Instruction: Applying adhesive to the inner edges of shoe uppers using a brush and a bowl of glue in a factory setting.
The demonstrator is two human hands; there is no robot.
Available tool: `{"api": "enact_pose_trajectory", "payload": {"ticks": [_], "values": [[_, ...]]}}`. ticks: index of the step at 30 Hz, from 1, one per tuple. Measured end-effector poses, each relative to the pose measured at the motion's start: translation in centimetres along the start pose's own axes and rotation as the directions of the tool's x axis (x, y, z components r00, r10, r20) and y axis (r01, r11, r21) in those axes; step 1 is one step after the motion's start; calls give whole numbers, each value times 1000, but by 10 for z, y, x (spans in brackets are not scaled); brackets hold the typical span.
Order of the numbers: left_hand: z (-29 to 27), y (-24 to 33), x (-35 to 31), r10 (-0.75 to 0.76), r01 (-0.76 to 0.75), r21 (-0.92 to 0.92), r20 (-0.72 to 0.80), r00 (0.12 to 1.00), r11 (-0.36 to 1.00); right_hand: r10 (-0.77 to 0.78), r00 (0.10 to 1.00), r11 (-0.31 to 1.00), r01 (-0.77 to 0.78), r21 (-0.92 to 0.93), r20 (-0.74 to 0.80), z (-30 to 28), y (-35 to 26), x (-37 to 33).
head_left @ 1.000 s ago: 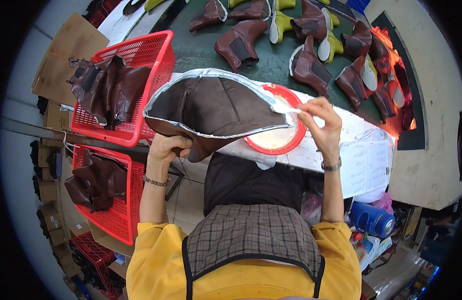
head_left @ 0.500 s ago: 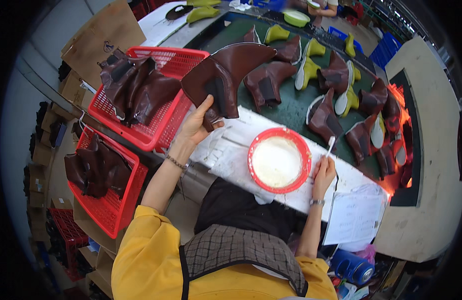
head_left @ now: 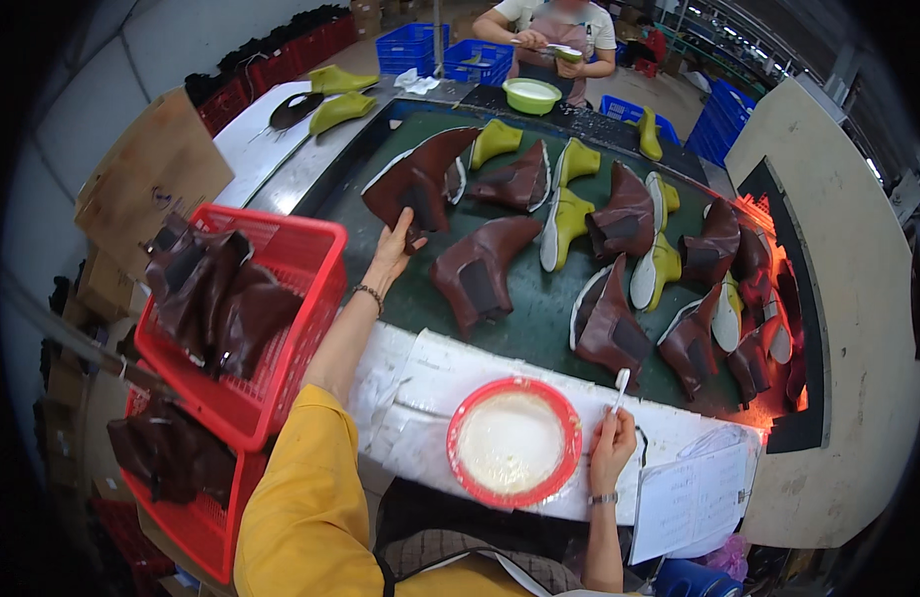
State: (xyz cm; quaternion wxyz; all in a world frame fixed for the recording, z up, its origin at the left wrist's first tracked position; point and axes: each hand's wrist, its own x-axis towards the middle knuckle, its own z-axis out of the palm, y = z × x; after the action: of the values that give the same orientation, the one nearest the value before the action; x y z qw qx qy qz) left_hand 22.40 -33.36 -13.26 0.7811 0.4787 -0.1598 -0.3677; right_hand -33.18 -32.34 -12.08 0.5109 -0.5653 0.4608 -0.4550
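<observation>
My left hand (head_left: 389,255) reaches out over the left part of the green work surface (head_left: 380,298), its fingers closed on the narrow end of a brown leather boot upper (head_left: 408,191) with a dark side panel. Below my right hand's fingertips a small white brush like a toothbrush sticks upward; my right hand (head_left: 611,450) grips this brush (head_left: 621,382) by its handle. Beside that hand, to its left, a red bowl (head_left: 460,482) of creamy white liquid stands on the white table edge. Another brown boot upper (head_left: 477,274) lies just right of my left hand.
More brown uppers (head_left: 619,214) and yellow-green shoe lasts (head_left: 562,224) lie across the surface, toward a glowing orange opening (head_left: 783,269) at right. Red baskets (head_left: 320,298) of uppers stand at left. A co-worker (head_left: 559,40) works beyond, near a green bowl (head_left: 531,97). Papers (head_left: 691,502) lie at right.
My left hand has carried the boot upper forward, from near the red baskets to over the far left of the green surface. The view has shifted; my right hand still holds the brush.
</observation>
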Motion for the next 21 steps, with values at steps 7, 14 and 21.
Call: {"api": "enact_pose_trajectory", "payload": {"ticks": [7, 14, 21], "values": [[-11, 5, 80, 55, -47, 45, -201, 978, 998, 137, 991, 991, -137, -11, -1, 1, -11, -4], [-23, 31, -27, -137, 116, -89, -292, 947, 989, 148, 988, 989, -148, 16, -44, 1, -13, 0], [-73, 12, -63, 21, 174, 349, -489, 872, 921, 30, 999, 999, -32, 42, 38, 9, 1, 6]]}}
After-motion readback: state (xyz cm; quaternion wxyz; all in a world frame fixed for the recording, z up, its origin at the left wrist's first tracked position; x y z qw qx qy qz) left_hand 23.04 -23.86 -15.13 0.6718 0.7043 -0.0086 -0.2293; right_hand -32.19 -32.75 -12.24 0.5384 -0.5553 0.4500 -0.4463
